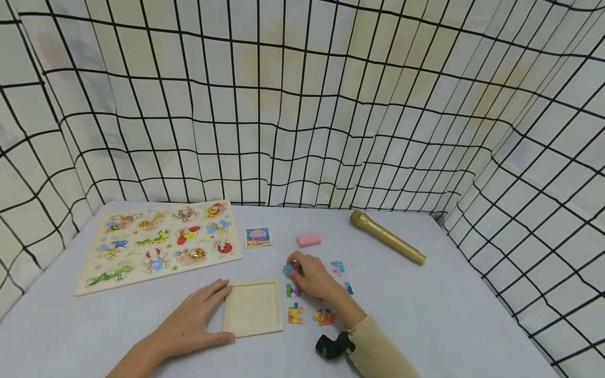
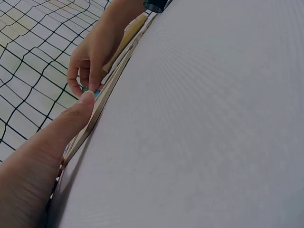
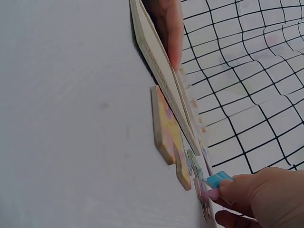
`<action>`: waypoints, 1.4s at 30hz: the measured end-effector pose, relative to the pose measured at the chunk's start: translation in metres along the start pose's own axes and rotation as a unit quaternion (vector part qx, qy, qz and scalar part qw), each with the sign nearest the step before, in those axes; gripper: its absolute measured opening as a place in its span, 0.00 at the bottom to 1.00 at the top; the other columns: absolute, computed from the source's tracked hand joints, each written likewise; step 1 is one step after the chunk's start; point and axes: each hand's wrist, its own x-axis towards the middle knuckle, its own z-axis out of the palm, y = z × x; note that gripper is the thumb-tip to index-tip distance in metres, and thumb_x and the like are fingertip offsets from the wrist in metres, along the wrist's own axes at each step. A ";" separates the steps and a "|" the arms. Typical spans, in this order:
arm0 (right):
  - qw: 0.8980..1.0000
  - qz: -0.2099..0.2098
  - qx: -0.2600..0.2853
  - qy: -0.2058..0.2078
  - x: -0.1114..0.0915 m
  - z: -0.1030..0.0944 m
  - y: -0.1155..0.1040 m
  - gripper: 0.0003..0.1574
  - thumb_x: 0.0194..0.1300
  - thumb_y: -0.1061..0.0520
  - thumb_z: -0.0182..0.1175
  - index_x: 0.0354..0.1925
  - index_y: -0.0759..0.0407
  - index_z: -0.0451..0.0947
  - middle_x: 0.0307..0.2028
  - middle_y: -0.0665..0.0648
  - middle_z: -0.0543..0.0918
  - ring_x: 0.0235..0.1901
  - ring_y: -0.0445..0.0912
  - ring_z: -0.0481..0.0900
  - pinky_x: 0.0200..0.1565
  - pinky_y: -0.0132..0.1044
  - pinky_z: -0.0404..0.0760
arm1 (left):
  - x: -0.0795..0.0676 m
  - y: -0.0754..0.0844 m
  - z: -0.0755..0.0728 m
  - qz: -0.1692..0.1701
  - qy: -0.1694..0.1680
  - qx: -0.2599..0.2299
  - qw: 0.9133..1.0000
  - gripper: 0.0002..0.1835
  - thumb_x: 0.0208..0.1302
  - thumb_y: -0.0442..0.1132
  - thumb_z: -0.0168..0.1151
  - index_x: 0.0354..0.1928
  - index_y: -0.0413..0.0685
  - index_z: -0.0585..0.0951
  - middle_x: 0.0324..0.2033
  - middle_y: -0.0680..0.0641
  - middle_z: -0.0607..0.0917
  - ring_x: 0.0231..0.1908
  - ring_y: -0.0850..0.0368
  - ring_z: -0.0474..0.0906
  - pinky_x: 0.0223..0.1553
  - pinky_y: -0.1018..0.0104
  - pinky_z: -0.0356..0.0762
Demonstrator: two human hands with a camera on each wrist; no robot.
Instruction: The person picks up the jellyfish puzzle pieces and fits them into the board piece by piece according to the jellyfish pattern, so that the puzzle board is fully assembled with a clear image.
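L side of frame, mid-height: big pale wooden board w/ colourful cartoon insects (image 1: 170,223) lies flat on the white tabletop (image 1: 449,315). Lower L of centre: the left hand (image 1: 196,320), thumb and fingers spread apart, rests at the L edge of a square, pale wooden tray w/ raised rim (image 1: 252,310), thumb by its lower L corner, fingertips by the upper one. Above the tray, near frame centre: small square card w/ a pink jellyfish on blue (image 1: 257,237).

Just R of the tray: right hand (image 1: 309,275), clamped w/ thumb & finger on a small blue jigsaw pc (image 1: 288,269); R wrist view has that pc at lower R, between the tips. Below it, a green-and-purple jigsaw pc (image 1: 293,290), then a yellow-and-pink jigsaw pc (image 1: 295,314). Pink rectangular block (image 1: 309,240) sits above the hand. Lower centre-R: multicoloured orange-yellow jigsaw pc (image 1: 324,317), black wrist device (image 1: 333,345) and tan sleeve (image 1: 378,346). R of the hand: blue-and-pink jigsaw pc (image 1: 337,268), plus a partly hidden blue pc (image 1: 348,287).

Farther R, mid-height: gold microphone-shaped rod (image 1: 387,237), slanting down to the R. Black grid netting (image 1: 283,94) fills the top & far R.
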 end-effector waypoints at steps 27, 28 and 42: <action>0.992 -0.016 0.125 0.010 -0.002 0.006 -0.047 0.08 0.59 0.62 0.61 0.39 0.57 0.75 0.26 0.47 0.77 0.22 0.36 0.70 0.21 0.25 0.70 | 0.002 0.000 -0.001 -0.011 -0.014 -0.007 1.000 0.57 0.37 0.76 0.58 0.62 0.39 0.67 0.62 0.41 0.66 0.60 0.41 0.61 0.56 0.42 0.62; 0.991 -0.015 0.131 0.010 -0.001 0.007 -0.049 0.08 0.59 0.63 0.61 0.39 0.57 0.75 0.26 0.48 0.78 0.21 0.36 0.70 0.21 0.25 0.70 | 0.002 0.000 -0.001 -0.011 -0.015 -0.007 1.000 0.57 0.37 0.77 0.58 0.62 0.39 0.67 0.62 0.41 0.66 0.60 0.41 0.61 0.56 0.42 0.62; 0.983 0.021 0.180 -0.026 0.009 0.028 -0.069 0.07 0.58 0.61 0.63 0.36 0.56 0.76 0.28 0.47 0.78 0.27 0.35 0.75 0.29 0.25 0.76 | 0.002 0.002 -0.006 -0.017 -0.025 -0.012 0.999 0.58 0.36 0.76 0.59 0.63 0.38 0.67 0.62 0.40 0.66 0.61 0.41 0.61 0.56 0.41 0.61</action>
